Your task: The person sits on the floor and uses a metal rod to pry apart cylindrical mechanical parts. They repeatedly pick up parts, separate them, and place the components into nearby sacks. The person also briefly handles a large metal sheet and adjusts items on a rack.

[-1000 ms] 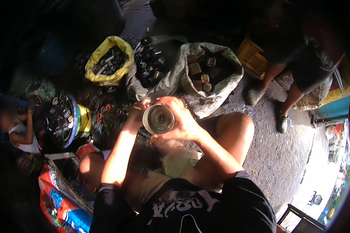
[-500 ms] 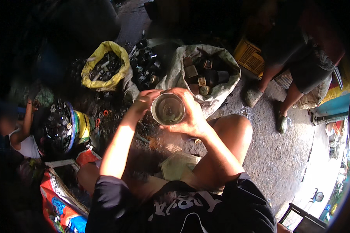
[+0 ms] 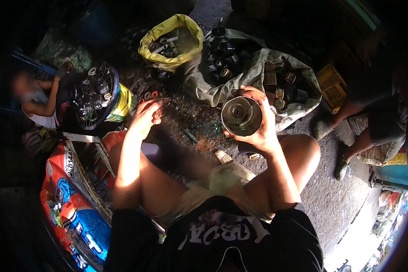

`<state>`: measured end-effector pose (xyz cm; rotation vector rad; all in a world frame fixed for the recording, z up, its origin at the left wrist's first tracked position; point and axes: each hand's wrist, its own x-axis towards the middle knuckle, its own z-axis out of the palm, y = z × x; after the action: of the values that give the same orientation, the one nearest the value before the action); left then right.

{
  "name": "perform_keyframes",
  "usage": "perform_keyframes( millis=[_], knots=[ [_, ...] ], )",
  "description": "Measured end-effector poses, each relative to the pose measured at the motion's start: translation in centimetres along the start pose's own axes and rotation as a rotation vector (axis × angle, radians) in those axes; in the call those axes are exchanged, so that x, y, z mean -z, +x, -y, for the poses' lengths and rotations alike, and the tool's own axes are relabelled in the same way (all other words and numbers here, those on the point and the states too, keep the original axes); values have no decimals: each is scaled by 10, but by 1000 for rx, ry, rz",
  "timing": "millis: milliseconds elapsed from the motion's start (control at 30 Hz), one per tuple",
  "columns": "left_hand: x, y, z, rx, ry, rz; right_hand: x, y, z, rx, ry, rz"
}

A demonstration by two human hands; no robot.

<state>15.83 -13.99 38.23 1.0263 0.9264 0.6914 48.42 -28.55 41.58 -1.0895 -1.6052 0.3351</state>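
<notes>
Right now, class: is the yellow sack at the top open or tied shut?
Open. The yellow sack has its mouth rolled back and spread wide, and dark metal parts show inside it.

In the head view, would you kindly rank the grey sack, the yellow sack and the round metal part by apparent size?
1. Grey sack
2. Yellow sack
3. Round metal part, held in the right hand nearer the camera, so it looks larger than it is.
</notes>
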Motion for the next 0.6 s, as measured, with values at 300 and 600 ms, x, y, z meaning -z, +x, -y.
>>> perform_keyframes(
  millis=[300, 600],
  knots=[
    [-19, -2, 12, -35, 41, 44, -11, 4, -7, 59, -58, -27],
    [-39, -17, 2, -245, 530, -199, -18, 7, -5, 23, -29, -3]
  ],
)
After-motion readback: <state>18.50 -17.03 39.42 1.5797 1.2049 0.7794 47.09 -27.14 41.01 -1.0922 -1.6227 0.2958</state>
